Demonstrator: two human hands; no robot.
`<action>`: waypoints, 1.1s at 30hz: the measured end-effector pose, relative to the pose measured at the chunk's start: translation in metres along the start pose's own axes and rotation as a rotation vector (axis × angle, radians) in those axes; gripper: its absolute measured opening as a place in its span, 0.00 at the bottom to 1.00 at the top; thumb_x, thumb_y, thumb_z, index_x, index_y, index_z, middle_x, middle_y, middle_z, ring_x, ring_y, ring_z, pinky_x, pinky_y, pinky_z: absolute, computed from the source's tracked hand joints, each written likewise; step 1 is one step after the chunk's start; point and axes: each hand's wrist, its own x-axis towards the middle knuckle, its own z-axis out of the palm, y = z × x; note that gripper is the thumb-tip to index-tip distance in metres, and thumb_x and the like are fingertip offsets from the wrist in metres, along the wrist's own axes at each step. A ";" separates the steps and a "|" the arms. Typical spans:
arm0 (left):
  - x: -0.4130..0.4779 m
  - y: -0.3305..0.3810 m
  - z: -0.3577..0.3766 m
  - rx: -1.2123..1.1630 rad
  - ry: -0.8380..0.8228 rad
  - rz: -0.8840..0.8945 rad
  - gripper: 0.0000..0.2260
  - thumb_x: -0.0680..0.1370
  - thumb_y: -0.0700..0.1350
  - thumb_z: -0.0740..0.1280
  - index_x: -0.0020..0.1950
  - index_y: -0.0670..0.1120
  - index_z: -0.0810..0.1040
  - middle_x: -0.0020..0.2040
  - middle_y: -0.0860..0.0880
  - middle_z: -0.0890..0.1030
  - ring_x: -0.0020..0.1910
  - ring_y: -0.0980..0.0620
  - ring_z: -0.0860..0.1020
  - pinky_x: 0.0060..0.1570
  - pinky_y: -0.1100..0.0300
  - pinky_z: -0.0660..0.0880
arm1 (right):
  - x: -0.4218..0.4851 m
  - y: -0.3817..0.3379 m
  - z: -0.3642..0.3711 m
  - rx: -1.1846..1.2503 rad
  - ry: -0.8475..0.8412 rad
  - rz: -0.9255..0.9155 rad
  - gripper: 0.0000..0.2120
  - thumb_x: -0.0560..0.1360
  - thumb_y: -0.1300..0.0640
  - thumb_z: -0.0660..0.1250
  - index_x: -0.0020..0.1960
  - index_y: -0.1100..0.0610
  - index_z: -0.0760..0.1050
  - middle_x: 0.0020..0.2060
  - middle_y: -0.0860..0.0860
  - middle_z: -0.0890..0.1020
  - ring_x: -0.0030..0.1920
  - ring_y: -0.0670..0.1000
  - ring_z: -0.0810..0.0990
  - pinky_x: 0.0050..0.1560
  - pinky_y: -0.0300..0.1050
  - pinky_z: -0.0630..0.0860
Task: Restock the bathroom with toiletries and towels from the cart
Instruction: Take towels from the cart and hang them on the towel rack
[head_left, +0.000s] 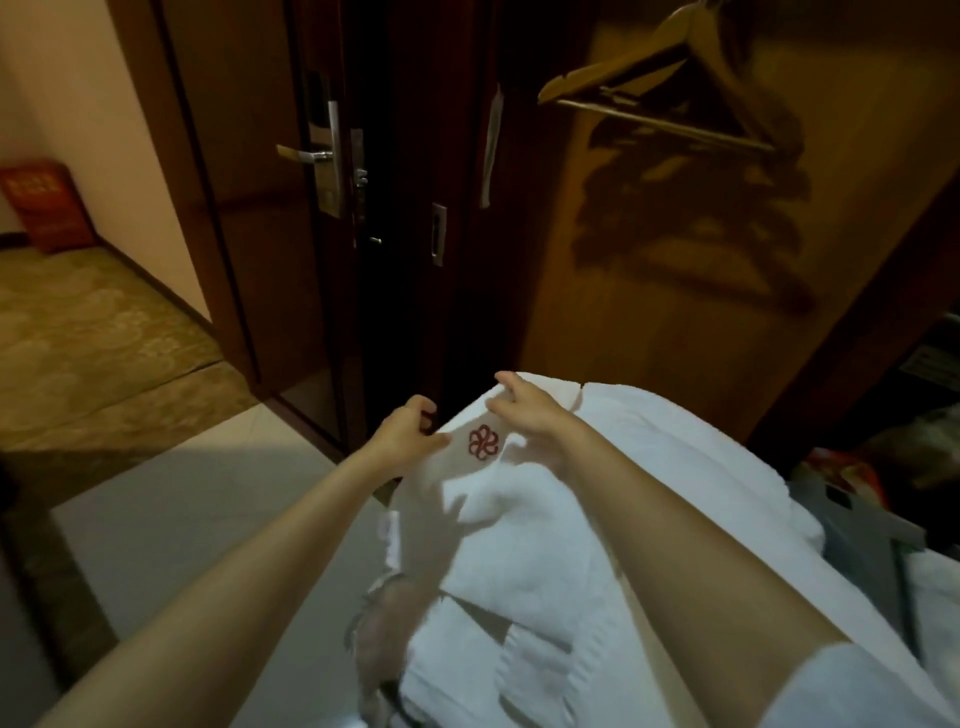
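Your left hand and right hand, set apart, each pinch the top edge of the white towel bearing a red emblem

both bare arms outstretched, left hand and right hand in pinch grips on the towel

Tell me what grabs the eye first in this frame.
A white towel with a dark red flower emblem, low centre, pinched at its edge by the left hand and right hand. Then the pale wooden clothes hangers top right, casting shadows on the brown panel, and the silver lever door handle upper left.
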 end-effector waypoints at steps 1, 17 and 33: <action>-0.002 0.004 0.005 0.012 -0.018 0.021 0.24 0.76 0.47 0.68 0.69 0.43 0.65 0.63 0.43 0.72 0.60 0.47 0.74 0.51 0.60 0.71 | -0.003 0.003 -0.003 0.021 0.000 -0.008 0.24 0.79 0.53 0.58 0.74 0.51 0.59 0.70 0.55 0.67 0.67 0.58 0.69 0.63 0.56 0.73; -0.080 0.126 0.052 0.120 -0.409 0.226 0.15 0.79 0.50 0.63 0.36 0.44 0.79 0.33 0.51 0.81 0.33 0.53 0.81 0.39 0.62 0.78 | -0.028 0.137 -0.140 -0.186 0.137 0.199 0.14 0.79 0.51 0.56 0.54 0.56 0.77 0.53 0.54 0.78 0.47 0.50 0.75 0.44 0.42 0.67; -0.097 0.136 0.089 0.119 -0.102 0.214 0.10 0.76 0.49 0.67 0.36 0.48 0.75 0.32 0.54 0.75 0.30 0.58 0.73 0.32 0.66 0.69 | -0.007 0.172 -0.152 -0.081 0.200 0.197 0.21 0.80 0.52 0.56 0.69 0.62 0.66 0.69 0.60 0.69 0.67 0.60 0.69 0.65 0.52 0.66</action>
